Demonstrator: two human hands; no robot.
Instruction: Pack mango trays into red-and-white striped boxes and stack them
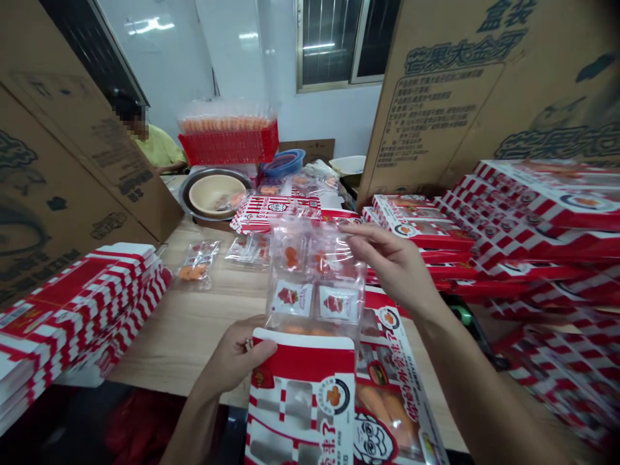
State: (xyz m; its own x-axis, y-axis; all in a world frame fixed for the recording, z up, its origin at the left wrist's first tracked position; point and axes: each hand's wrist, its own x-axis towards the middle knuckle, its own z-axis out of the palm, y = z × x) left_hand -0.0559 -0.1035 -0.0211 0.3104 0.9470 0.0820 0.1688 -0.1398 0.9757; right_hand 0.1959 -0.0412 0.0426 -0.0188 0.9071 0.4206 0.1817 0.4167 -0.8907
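My left hand [232, 361] grips the upper left edge of a red-and-white box [303, 361], thumb on its front. A clear plastic tray [314, 265] with small sachets and orange pieces sticks partly out of the box's top end. At the tray's upper right corner, my right hand [392, 265] pinches the clear plastic between thumb and fingers. Beneath and to the right lies a filled red-and-white box [387, 387] with orange pieces behind its window. The tray's lower part is hidden inside the held box.
Flat red-and-white boxes [97, 290] are stacked at left, filled boxes [533, 213] at right. Large cardboard cartons [460, 110] flank the table [203, 329]. Behind are a cream bowl [213, 194], a red basket [227, 145] and small clear packets [196, 265]. A person in yellow [162, 148] sits at back left.
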